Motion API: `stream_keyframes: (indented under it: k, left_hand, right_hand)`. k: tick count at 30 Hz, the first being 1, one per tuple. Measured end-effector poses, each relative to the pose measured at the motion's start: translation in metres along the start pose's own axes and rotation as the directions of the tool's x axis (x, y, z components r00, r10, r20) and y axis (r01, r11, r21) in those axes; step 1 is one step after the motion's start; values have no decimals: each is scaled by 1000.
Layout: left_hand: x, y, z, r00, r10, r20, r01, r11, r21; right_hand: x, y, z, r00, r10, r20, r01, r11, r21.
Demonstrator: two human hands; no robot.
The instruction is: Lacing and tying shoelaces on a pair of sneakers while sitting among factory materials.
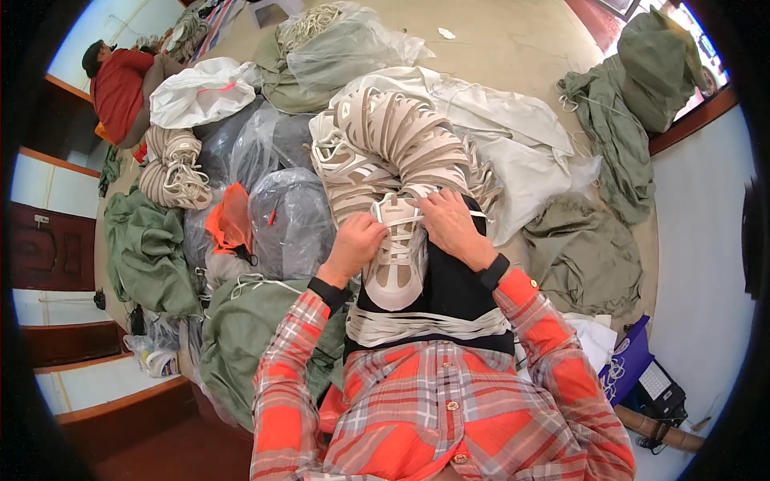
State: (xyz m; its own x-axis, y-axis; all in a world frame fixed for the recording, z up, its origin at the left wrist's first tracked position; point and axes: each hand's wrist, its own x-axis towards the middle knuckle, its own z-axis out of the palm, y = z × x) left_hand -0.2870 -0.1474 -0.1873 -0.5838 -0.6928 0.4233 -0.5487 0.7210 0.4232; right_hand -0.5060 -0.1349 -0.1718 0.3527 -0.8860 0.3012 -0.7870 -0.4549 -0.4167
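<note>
A beige and tan sneaker upper (393, 276) with white laces threaded across its front rests on my lap, toe toward me. My left hand (358, 240) is closed at its left edge, finger and thumb pinching a white shoelace near the top eyelets. At the top right edge, my right hand (451, 224) is also closed on a shoelace, whose loose end shows beyond the knuckles. A bundle of loose white laces (425, 327) lies across my black-clad thighs. Just beyond my hands, a curved stack of similar uppers (401, 128) fans out, partly laced.
Green sacks (148, 248) and clear plastic bags (293, 212) crowd the left. White sheeting (505, 136) spreads beyond the stack; more green cloth sacks (585, 252) lie right. Another bunch of uppers (172, 168) sits far left, near a seated person in red (120, 92). A purple box (630, 357) stands lower right.
</note>
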Motion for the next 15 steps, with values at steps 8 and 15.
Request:
stream_keyframes:
  k: [8,15]
  left_hand:
    - [24,-22,-8,740,-277,612,382,923,-44]
    - [31,-38,-17,846,234,479,-148,966,-211]
  right_hand:
    - [6,-12,9,984,-89,153,95,995,-33]
    - [7,-13,7,985,20,172,-49,984,171]
